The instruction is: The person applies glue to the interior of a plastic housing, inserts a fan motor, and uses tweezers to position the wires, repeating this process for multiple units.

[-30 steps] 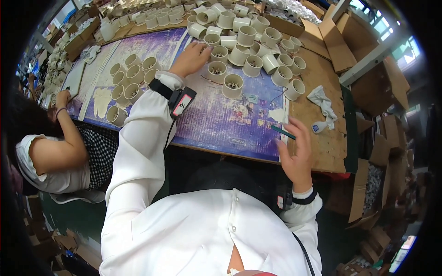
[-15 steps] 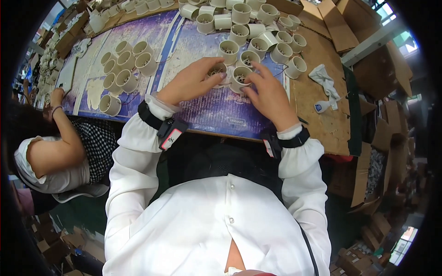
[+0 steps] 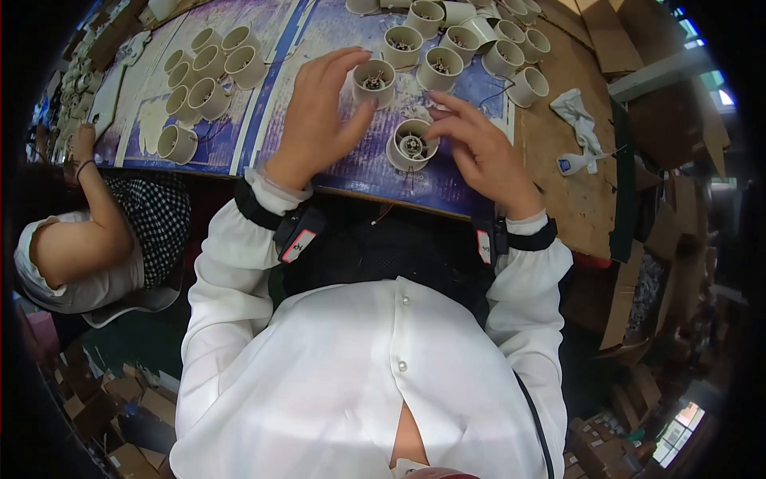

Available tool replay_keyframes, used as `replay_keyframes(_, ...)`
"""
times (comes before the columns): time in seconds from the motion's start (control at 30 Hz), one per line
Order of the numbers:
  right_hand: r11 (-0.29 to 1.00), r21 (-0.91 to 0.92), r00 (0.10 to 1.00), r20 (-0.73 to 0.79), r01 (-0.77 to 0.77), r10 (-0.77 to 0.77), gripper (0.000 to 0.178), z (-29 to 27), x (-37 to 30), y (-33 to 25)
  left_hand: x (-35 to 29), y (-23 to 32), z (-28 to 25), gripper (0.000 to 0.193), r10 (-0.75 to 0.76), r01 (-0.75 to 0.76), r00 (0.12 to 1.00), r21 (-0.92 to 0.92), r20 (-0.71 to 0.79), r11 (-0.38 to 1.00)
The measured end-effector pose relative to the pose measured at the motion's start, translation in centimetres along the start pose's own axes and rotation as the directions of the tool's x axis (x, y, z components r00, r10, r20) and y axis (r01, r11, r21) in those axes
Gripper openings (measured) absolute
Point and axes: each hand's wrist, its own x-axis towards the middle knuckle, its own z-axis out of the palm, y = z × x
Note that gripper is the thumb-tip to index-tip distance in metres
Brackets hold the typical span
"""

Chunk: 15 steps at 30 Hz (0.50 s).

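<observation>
Beside a white cylindrical cup point(image 3: 373, 97) with small metal and wire parts inside, my left hand point(image 3: 319, 120) is open, its fingers stretched along the cup's left side and its thumb apart. Nearer the table's front edge stands another white cup point(image 3: 410, 157), upright, with a round part and wires showing inside. My right hand point(image 3: 485, 152) is at that cup's right, fingers apart and bent toward its rim; whether a fingertip touches it I cannot tell. More filled white cups, among them one cup point(image 3: 439, 78), stand just beyond my hands.
Several white cups point(image 3: 209, 102) stand grouped at the left. A white cloth point(image 3: 573, 116) and a small bottle with a thin nozzle point(image 3: 569, 164) lie at the right. At the far left a co-worker's arm point(image 3: 100, 195) rests by the table. Cardboard boxes point(image 3: 626, 299) stand at the right.
The near cup now stands apart from the others, closer to the front edge. My right hand has come nearer with it, and my left fingers have straightened. The whole view has shifted.
</observation>
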Motion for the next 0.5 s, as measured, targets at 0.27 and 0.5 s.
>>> replay_keyframes(0.27,0.961,0.150,0.972,-0.006,-0.231,0.235,0.019,1.9,-0.5,-1.6,-1.0,2.2,0.2,0.064,0.183,-0.083,0.954,-0.376,0.239,0.923)
replay_keyframes(0.5,0.986,0.093,0.990,-0.031,-0.135,0.138,0.032,3.2,-0.7,-1.1,-3.2,1.4,-0.2,0.076,-0.096,0.196,0.941,-0.289,0.325,0.937)
